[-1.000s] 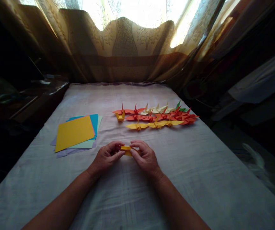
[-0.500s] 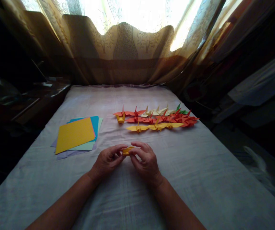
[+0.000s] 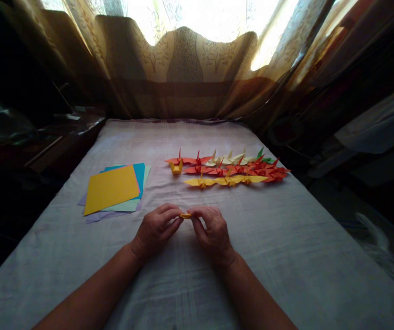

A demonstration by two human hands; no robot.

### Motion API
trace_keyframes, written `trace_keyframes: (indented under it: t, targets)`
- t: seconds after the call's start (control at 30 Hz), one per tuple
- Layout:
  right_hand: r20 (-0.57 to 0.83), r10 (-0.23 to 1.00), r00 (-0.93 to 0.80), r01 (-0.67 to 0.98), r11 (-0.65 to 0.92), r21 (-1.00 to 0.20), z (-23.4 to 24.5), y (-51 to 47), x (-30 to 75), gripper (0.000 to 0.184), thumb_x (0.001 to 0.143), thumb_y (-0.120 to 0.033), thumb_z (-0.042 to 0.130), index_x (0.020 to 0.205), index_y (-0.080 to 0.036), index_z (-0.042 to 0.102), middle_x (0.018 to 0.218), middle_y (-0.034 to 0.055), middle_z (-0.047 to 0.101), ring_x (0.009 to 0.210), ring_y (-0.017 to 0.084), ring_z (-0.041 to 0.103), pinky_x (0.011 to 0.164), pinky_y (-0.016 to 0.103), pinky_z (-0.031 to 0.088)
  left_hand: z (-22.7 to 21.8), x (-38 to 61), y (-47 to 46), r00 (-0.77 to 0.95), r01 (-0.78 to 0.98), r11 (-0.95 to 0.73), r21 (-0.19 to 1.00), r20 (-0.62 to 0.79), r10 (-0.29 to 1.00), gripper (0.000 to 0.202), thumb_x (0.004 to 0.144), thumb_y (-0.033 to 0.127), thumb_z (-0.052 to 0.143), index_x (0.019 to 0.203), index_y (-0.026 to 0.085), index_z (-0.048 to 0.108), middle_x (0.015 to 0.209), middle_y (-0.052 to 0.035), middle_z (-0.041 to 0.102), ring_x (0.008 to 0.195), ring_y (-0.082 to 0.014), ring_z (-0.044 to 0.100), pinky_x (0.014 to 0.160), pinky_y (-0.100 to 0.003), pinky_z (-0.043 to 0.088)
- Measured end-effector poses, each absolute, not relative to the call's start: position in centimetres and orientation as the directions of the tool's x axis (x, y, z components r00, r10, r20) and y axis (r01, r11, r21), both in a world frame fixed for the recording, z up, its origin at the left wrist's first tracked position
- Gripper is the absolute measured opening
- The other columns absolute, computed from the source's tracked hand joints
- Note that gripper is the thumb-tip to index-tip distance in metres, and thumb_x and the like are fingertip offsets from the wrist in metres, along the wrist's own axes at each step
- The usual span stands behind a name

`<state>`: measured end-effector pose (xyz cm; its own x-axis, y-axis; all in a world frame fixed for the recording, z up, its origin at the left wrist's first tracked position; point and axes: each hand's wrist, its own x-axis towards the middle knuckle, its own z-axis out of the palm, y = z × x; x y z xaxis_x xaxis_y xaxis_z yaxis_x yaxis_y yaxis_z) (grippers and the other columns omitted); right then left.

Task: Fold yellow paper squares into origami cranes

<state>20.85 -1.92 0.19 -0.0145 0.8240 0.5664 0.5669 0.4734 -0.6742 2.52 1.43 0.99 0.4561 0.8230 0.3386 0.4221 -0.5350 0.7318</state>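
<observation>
Fingers (image 3: 170, 212), left hand (image 3: 157, 228) + right hand (image 3: 215, 231): pinching one folded paper (image 3: 185, 216) | winged yellow cranes (image 3: 230, 181): three

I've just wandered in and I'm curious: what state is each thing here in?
Left hand: pinching folded paper
Right hand: pinching its other end
Folded paper: held between both hands
Paper cranes: folded, wings mostly spread
Small yellow piece: folded, points upright
Paper sheets: unfolded, loosely stacked
Cloth: spread, lightly wrinkled
Curtain: drawn, backlit

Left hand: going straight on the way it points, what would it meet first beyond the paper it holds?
Most likely the right hand, which holds the other end of the folded yellow paper; exact depth is unclear.
</observation>
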Motion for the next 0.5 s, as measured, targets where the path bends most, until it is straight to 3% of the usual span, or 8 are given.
trace_keyframes:
  t: [0.13, 0.27, 0.5]
  targets:
    - [0.409, 0.912, 0.022, 0.482, 0.349, -0.803, 0.04, -2.08, 20.63, 0.010, 0.090, -0.023, 0.053, 0.087, -0.024, 0.063, 0.079, 0.0016, 0.070, 0.070, 0.018, 0.064, 0.069, 0.029, 0.048, 1.34, 2.84, 1.24, 0.456, 0.408, -0.429, 0.806, 0.227, 0.860, 0.016, 0.086, 0.028, 0.054, 0.077, 0.020, 0.065, 0.074, -0.0021, 0.063, 0.068, -0.0148, 0.058, 0.065, -0.025, 0.047]
    - [0.245, 0.970, 0.000, 0.384, 0.226, -0.895, 0.43, -2.14, 20.60, 0.010, 0.088, -0.027, 0.053, 0.086, -0.024, 0.062, 0.075, -0.0008, 0.067, 0.066, 0.015, 0.064, 0.063, 0.024, 0.048, 1.13, 2.92, 1.19, 0.414, 0.366, -0.246, 0.897, 0.079, 0.907, 0.018, 0.084, 0.035, 0.058, 0.089, 0.020, 0.065, 0.070, 0.0007, 0.062, 0.062, -0.0136, 0.056, 0.061, -0.024, 0.045]
    - [0.208, 0.978, 0.028, 0.347, 0.185, -0.919, 0.43, -1.84, 20.84, 0.018, 0.088, -0.033, 0.053, 0.094, -0.022, 0.067, 0.083, 0.0021, 0.072, 0.073, 0.016, 0.067, 0.066, 0.025, 0.051, 0.99, 3.16, 1.83, 0.287, 0.194, 0.031, 0.980, -0.087, 0.954, 0.030, 0.074, 0.046, 0.068, 0.081, 0.018, 0.062, 0.066, 0.0027, 0.061, 0.056, -0.0116, 0.055, 0.055, -0.023, 0.045]
